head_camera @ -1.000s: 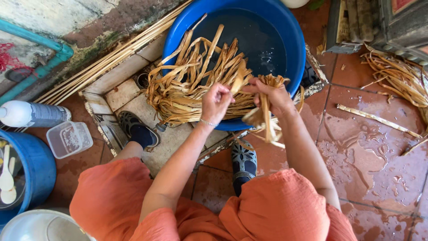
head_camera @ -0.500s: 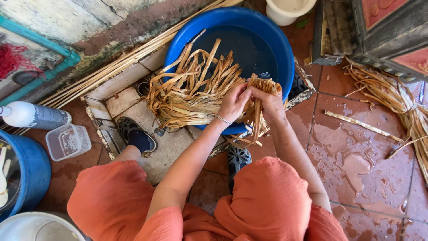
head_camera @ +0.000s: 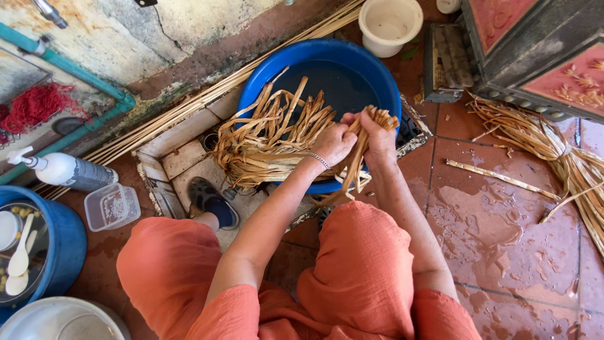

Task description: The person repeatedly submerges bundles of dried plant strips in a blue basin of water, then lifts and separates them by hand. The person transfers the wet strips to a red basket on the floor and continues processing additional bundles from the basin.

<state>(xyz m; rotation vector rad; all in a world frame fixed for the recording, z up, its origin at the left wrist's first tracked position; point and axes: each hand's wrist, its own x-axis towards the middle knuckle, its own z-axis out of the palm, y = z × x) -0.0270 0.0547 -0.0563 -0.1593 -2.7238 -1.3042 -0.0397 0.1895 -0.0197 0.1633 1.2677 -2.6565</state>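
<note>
Head view, left to right: far left of the hands a blue bucket (head_camera: pixel 60 252) is cut off by the frame edge, with white spoons (head_camera: pixel 19 264) inside; its other contents are hard to make out. Above it lies a white pump bottle (head_camera: pixel 69 171) with a grey label band, and beside that a clear square tub (head_camera: pixel 112 206). Just left of the left hand (head_camera: pixel 333 143), tan strips (head_camera: pixel 270 141) spill over the rim of a blue basin (head_camera: pixel 371 66). Both hands are closed on one bunch of these strips; the right hand (head_camera: pixel 377 141) touches the left, and the bunch hides most fingers. Beyond the basin stands a white pot (head_camera: pixel 390 25). Well right of the hands, more reeds (head_camera: pixel 560 157) run off the frame on wet tiles (head_camera: pixel 503 220).
</note>
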